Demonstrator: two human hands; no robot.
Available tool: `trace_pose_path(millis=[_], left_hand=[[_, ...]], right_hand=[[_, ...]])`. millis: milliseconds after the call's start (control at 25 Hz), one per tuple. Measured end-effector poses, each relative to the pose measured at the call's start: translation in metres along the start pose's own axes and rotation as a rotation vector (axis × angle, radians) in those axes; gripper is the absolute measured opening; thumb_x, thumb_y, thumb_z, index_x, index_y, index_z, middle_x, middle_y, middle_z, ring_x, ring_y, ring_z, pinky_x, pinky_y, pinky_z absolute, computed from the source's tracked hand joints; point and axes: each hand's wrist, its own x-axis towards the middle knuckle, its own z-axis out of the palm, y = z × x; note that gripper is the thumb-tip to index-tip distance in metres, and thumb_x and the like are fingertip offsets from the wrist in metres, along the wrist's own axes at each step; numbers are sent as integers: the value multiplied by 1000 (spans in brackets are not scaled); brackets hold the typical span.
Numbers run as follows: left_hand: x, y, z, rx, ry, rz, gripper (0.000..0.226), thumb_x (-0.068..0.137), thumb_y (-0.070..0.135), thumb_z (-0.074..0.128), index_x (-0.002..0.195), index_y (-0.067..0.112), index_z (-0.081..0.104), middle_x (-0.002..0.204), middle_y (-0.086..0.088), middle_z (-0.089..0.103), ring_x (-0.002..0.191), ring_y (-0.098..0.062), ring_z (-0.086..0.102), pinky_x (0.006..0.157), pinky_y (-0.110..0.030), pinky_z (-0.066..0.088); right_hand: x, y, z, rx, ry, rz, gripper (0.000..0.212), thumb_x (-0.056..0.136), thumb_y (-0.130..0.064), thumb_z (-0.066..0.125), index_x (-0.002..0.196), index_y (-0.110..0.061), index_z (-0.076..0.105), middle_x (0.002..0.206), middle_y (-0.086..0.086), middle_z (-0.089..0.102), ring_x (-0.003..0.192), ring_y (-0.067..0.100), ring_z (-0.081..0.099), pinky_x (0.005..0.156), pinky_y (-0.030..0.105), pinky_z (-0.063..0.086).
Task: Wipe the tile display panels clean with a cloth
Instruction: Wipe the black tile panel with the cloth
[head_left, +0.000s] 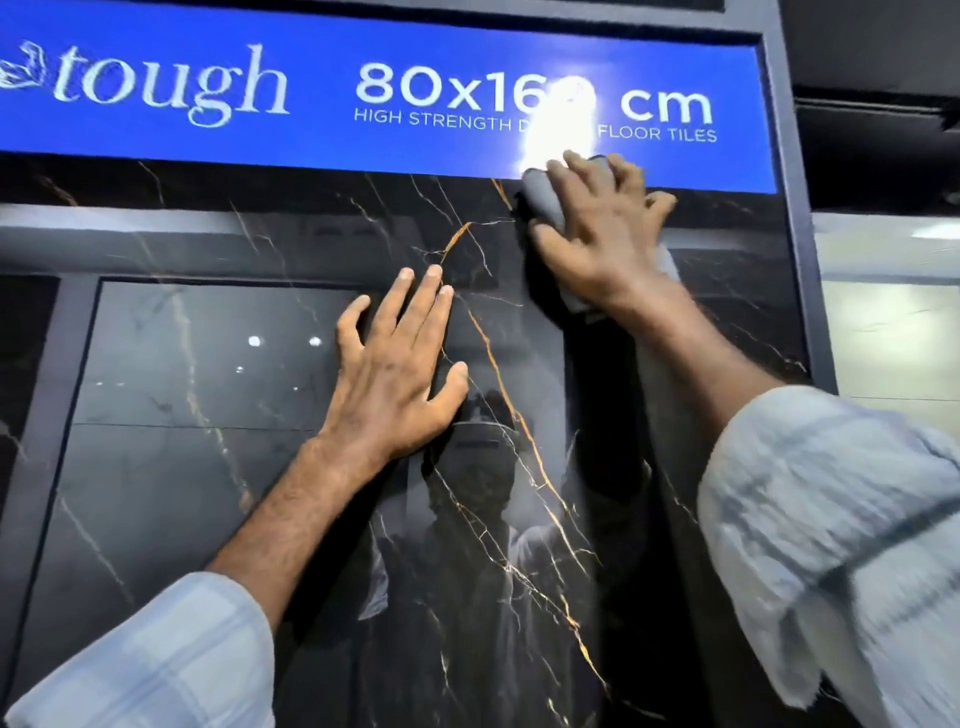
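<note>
the step in hand looks like wiping the top edge of the black tile panel (234, 467), just under the blue sign (311, 135). to do it well, i judge the cloth (543, 197) should stay flat under the palm, with even pressure, and travel in long overlapping strokes along the seam where panel meets sign, then work downward so no streaks are left on the glossy face. the surface mirrors lights and the person, so smears would show easily; a clean side of the cloth would help.

the right hand (597, 228) is high on the panel, at the sign's lower edge. its fingers are spread and somewhat bent over the grey cloth, pressing it against the surface; the thumb points left along the cloth's lower side. part of the cloth shows above and left of the fingers, and another bit pokes out below the wrist. whether the fingers truly clutch the cloth or only press it flat i cannot tell for sure, but they look curled onto it.

the left hand (400, 364) lies lower and to the left, near the panel's middle, well apart from the cloth. its fingers are straight and fanned, palm flat on the tile, holding nothing; it seems to brace the body. that palm may leave prints, so that patch likely needs a pass too.
</note>
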Motion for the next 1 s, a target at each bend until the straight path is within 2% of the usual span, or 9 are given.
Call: trace_pose_path(millis=[120, 160, 320, 520, 600, 760, 800, 960, 1000], left_hand=[[-1, -1, 0, 6, 15, 9, 75, 93, 46, 45, 155, 4, 45, 168, -11, 33, 156, -31, 29, 118, -62, 23], [-2, -2, 0, 6, 20, 10, 75, 93, 47, 45, 155, 4, 45, 168, -11, 33, 156, -30, 29, 118, -61, 23], [-2, -3, 0, -8, 20, 13, 75, 93, 47, 45, 156, 6, 44, 168, -9, 32, 156, -29, 28, 119, -60, 22], [-2, -6, -4, -17, 8, 13, 75, 93, 51, 45, 152, 5, 49, 167, -11, 34, 155, -29, 29, 120, -58, 18], [3, 0, -7, -40, 4, -4, 74, 92, 52, 44, 151, 8, 50, 169, -9, 31, 155, -30, 27, 120, -58, 11], [32, 43, 3, -120, -2, 45, 72, 92, 54, 43, 149, 9, 53, 170, -6, 29, 154, -29, 28, 119, -61, 10], [37, 54, 8, -124, -3, 58, 72, 92, 54, 43, 149, 9, 53, 170, -6, 30, 153, -28, 29, 119, -62, 13], [37, 64, 25, -22, 4, 101, 78, 92, 56, 44, 153, 8, 49, 168, -7, 33, 152, -29, 34, 118, -60, 22], [35, 63, 26, -16, 10, 111, 78, 92, 56, 43, 153, 7, 48, 168, -7, 34, 152, -30, 34, 118, -59, 23]], right_hand=[[1, -30, 9, -14, -89, -513, 76, 85, -66, 43, 154, -35, 46, 162, -12, 41, 147, 29, 34, 100, 48, 28], [10, -24, 6, 20, -101, -533, 74, 84, -66, 45, 152, -37, 49, 161, -13, 43, 147, 27, 34, 100, 47, 27], [32, -27, 1, -13, -42, 45, 79, 82, -66, 34, 153, -34, 44, 161, -10, 42, 143, 29, 34, 104, 53, 28], [3, -41, 10, -52, -129, -553, 81, 87, -71, 32, 159, -35, 38, 165, -10, 38, 152, 30, 31, 105, 55, 26], [6, 6, 2, -96, -79, -489, 79, 87, -73, 36, 158, -39, 39, 164, -13, 38, 151, 27, 32, 105, 57, 28], [14, 71, -27, -121, -82, 52, 86, 83, -75, 28, 160, -36, 34, 165, -11, 34, 148, 27, 28, 104, 55, 26], [9, 66, -28, -132, -82, 52, 85, 85, -72, 29, 161, -34, 32, 166, -10, 32, 149, 28, 26, 104, 54, 25], [-33, 85, -19, -207, -88, -436, 79, 91, -73, 33, 161, -37, 33, 167, -14, 32, 152, 24, 28, 104, 50, 25], [-32, 107, -26, -224, -92, -398, 80, 89, -74, 32, 160, -37, 35, 167, -14, 32, 152, 24, 28, 106, 53, 28]])
